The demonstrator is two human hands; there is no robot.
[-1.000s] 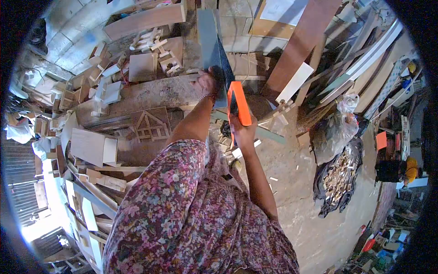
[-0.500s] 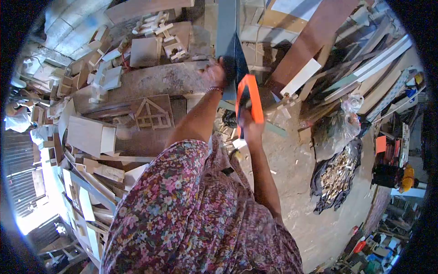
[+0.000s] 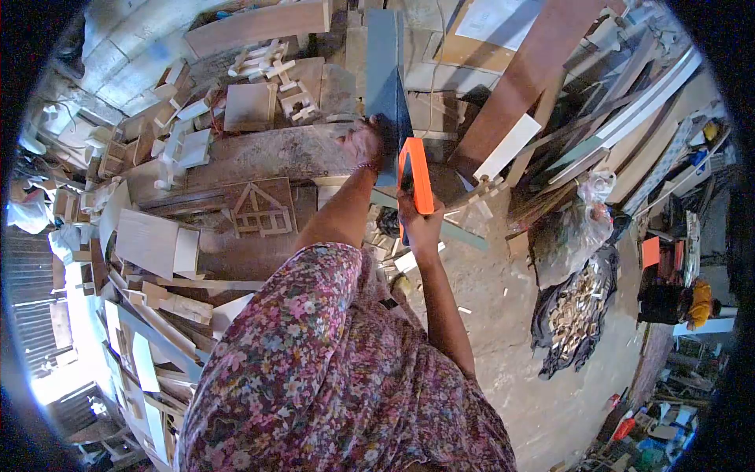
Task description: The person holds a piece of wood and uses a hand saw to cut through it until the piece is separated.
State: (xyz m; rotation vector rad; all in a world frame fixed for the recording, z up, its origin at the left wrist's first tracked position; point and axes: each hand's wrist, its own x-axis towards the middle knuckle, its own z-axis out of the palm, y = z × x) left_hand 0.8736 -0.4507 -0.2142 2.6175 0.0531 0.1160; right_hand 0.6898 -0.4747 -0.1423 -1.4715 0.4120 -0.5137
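My right hand (image 3: 420, 222) is closed around the orange and black handle of a handsaw (image 3: 422, 177). The dark blade points away from me and lies along the right side of a long grey-green board (image 3: 381, 67). My left hand (image 3: 365, 145), with a bracelet at the wrist, grips the board's left edge, its fingertips in shadow over the surface. Where the blade's teeth meet the board is too dark to make out. The board lies across a worn wooden bench (image 3: 267, 149), just ahead of my body.
A small wooden house-shaped frame (image 3: 263, 211) lies to the left, near a pale box (image 3: 149, 240). Planks (image 3: 511, 94) lean at the right. A dark sheet with wood offcuts (image 3: 580, 311) is on the floor. A person in yellow (image 3: 698, 305) is at the far right.
The saw and my right hand have drawn slightly back toward me and to the left. My left hand stays at the board. The whole view has shifted a little.
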